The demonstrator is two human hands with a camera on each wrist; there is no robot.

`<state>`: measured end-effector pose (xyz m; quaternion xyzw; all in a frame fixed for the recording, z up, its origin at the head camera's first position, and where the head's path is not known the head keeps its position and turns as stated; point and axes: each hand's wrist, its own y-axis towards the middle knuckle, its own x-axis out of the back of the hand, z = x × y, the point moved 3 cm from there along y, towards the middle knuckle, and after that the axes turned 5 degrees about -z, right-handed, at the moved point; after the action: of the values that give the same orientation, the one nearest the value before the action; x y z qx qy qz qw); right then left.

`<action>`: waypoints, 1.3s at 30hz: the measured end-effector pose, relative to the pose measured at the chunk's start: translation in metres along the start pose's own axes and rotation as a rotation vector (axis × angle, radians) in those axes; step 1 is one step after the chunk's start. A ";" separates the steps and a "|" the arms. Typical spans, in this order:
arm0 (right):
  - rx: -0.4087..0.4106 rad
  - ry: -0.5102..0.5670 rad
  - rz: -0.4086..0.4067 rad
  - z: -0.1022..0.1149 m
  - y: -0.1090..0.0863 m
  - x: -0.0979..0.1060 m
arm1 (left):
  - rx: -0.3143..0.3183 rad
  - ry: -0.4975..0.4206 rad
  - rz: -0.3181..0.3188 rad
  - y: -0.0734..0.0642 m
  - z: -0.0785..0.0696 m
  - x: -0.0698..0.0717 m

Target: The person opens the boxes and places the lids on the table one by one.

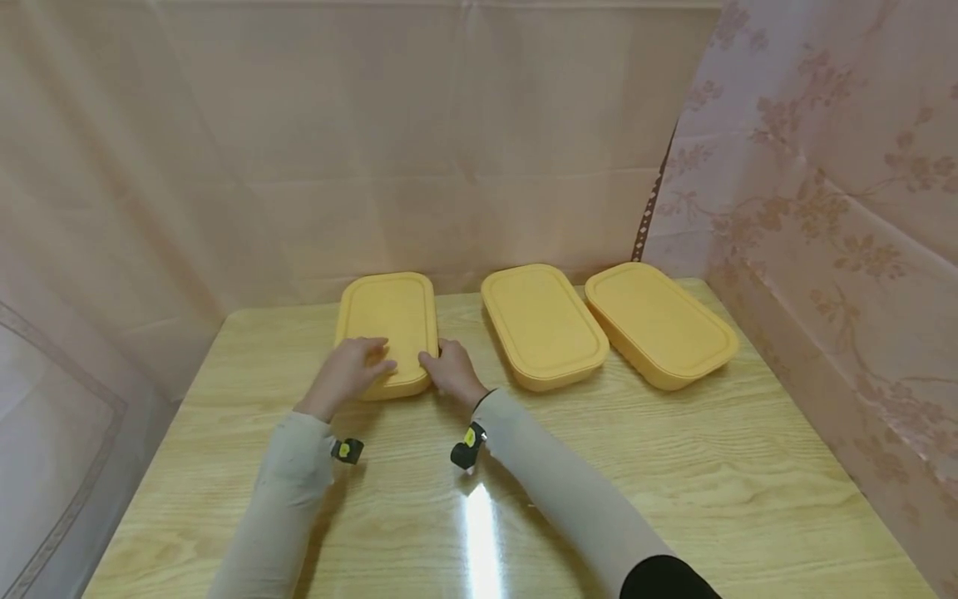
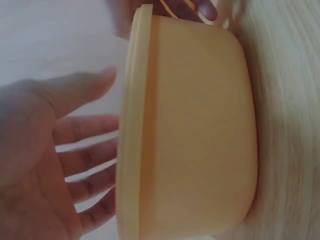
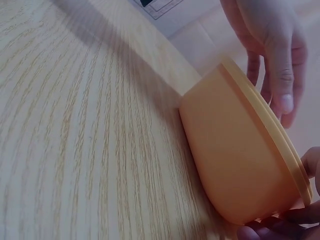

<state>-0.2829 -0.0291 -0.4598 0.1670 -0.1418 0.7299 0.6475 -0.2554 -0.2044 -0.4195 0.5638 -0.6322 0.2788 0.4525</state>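
A yellow lidded box sits at the left of the row on the wooden table, its lid on. My right hand grips its right side, the thumb on the lid's edge and the fingers against the wall below, as the right wrist view shows at the lower right. Over the lid's near left part hovers my left hand, fingers spread and loosely extended. In the left wrist view the left hand's fingers lie close to the lid's rim; whether they touch it I cannot tell.
Two more yellow lidded boxes stand to the right, one in the middle and one at the far right, both turned at an angle. A beige cloth hangs behind the table; a floral cloth hangs on the right.
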 end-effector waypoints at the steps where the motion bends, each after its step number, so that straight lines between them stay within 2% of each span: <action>1: -0.001 -0.004 -0.001 0.000 0.000 0.000 | -0.003 -0.001 0.027 0.000 0.000 -0.001; 4: -0.029 -0.001 0.008 -0.001 0.000 -0.002 | -0.007 0.017 0.080 -0.003 -0.001 -0.004; 6: -0.046 0.005 0.017 -0.002 0.000 -0.003 | -0.014 0.024 0.092 -0.004 -0.002 -0.005; 10: -0.065 0.018 0.017 -0.002 -0.001 -0.002 | -0.038 0.039 0.085 -0.005 -0.004 -0.004; 14: -0.051 0.005 -0.002 0.000 -0.001 -0.001 | -0.056 0.077 0.081 -0.006 -0.007 -0.004; 17: -0.053 -0.006 -0.004 0.002 0.000 -0.002 | -0.080 0.115 0.071 -0.007 -0.013 -0.005; 22: -0.072 -0.020 -0.008 0.003 0.000 -0.001 | -0.169 0.198 0.050 -0.008 -0.027 -0.011; 25: -0.076 -0.039 -0.011 0.003 -0.001 -0.001 | -0.201 0.237 0.027 -0.009 -0.033 -0.014; 30: -0.060 -0.062 -0.020 0.002 0.000 0.000 | -0.254 0.260 -0.031 -0.011 -0.037 -0.015; 34: -0.059 -0.064 -0.018 0.000 0.001 0.001 | -0.283 0.276 -0.050 -0.013 -0.039 -0.016; 39: -0.040 -0.094 0.048 -0.006 0.001 0.002 | -0.298 0.287 -0.072 -0.017 -0.041 -0.017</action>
<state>-0.2849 -0.0248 -0.4647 0.1845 -0.1905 0.7335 0.6259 -0.2290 -0.1647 -0.4197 0.4674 -0.5750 0.2430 0.6260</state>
